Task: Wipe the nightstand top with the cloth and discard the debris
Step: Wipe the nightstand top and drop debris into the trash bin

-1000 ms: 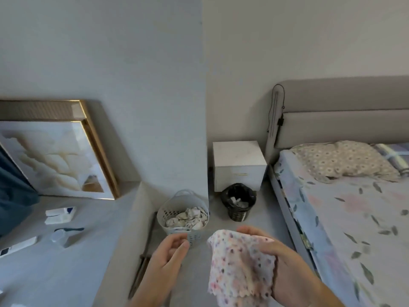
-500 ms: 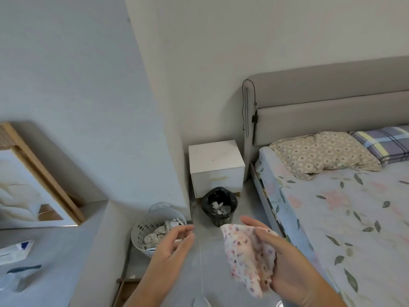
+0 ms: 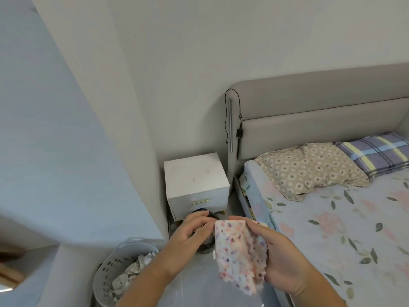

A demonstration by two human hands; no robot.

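A white nightstand (image 3: 194, 176) stands in the corner between the wall and the bed, with a few small dark specks on its top. My right hand (image 3: 281, 260) grips a floral pink-and-white cloth (image 3: 239, 253) that hangs down in front of me. My left hand (image 3: 188, 235) is beside the cloth's left edge, fingers curled, and I cannot tell whether it touches the cloth. A black waste bin (image 3: 208, 245) sits on the floor in front of the nightstand, mostly hidden behind my hands.
A white perforated basket (image 3: 110, 273) holding crumpled cloths stands on the floor at lower left beside a wall corner. The bed (image 3: 345, 229) with floral sheet and two pillows fills the right. A black cable (image 3: 228, 116) hangs by the grey headboard (image 3: 321, 111).
The view has moved closer to the nightstand and turned right. My left hand has risen toward the cloth's edge and now covers the bin. My right hand still holds the cloth.
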